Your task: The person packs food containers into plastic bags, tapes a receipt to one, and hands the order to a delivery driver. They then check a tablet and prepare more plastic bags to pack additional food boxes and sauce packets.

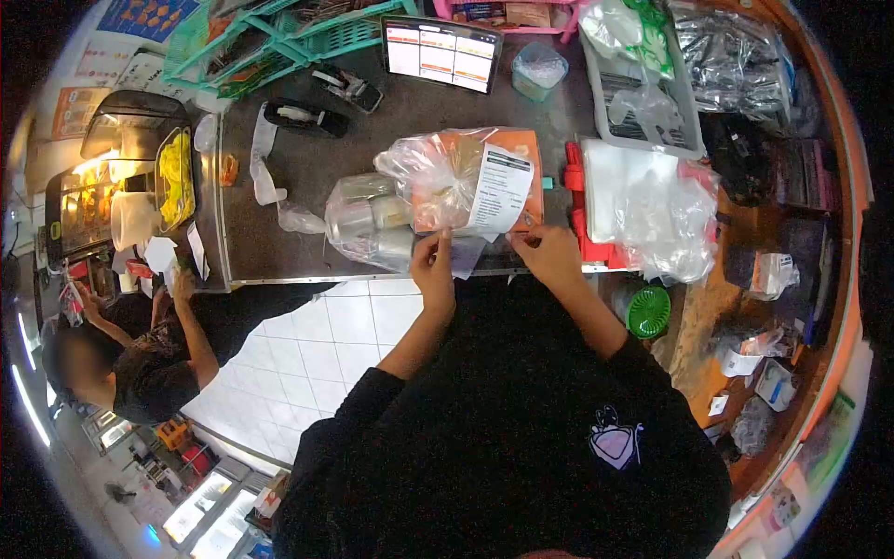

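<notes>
An orange box (521, 147) in clear plastic lies near the counter's front edge, with a printed white receipt (504, 191) on its right part. Gathered plastic bunches over the box's left side. My left hand (434, 270) is closed at the package's lower edge, thumb and forefinger pressed together; what they pinch is too small to make out. At the lower right corner, my right hand (551, 259) has its fingers bent together near the receipt's end, also on something unclear. Clear plastic cups in a bag (365, 222) lie against the package's left side.
A tablet (441, 54) stands at the back, beside tape dispensers (307, 117) and green baskets (279, 47). Plastic bags (643, 200) lie over red items at right, below a grey tray (652, 140). Another person (154, 368) is at the far left, near a lit display case (88, 200).
</notes>
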